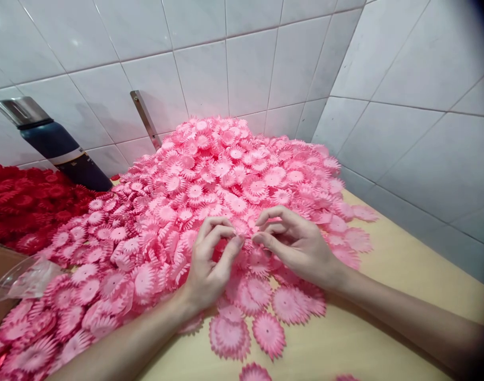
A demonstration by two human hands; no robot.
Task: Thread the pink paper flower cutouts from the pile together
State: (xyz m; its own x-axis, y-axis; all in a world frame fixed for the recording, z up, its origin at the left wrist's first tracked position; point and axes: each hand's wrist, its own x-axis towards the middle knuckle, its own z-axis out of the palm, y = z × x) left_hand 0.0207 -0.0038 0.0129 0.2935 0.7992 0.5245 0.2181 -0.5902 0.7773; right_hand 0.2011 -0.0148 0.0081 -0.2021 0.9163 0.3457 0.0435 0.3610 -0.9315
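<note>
I see both hands up close to each other over the near face of the pink petal disc pile (226,177); left hand (208,264) has its fingers curled, thumb and index tips brought together or almost so; right hand (301,246) faces it, fingers bent, thumb tip toward the left fingertips; something small and pale may sit between the tips, but it is too blurred for me to read, so I can't tell whether either hand grips anything; the discs lie right under and around the fingers.

Pile is heaped against the tiled wall (234,63) at the far edge of the desk (388,275), highest about mid-edge, spreading down toward the near left corner; discs are pink, fringed at the rim, several with a small dark centre hole; a few loose ones, like the single disc (268,336), lie toward the near edge, below the hands; right forearm crosses the bare right part of the desk.

Left side: red disc pile (23,211) at the left edge, touching the pink; dark blue bottle (77,159) with a steel cap behind it, slanted in my view; metal strip (145,119) against the wall; clear plastic piece (29,280) by a brown box (1,267), near left corner.
</note>
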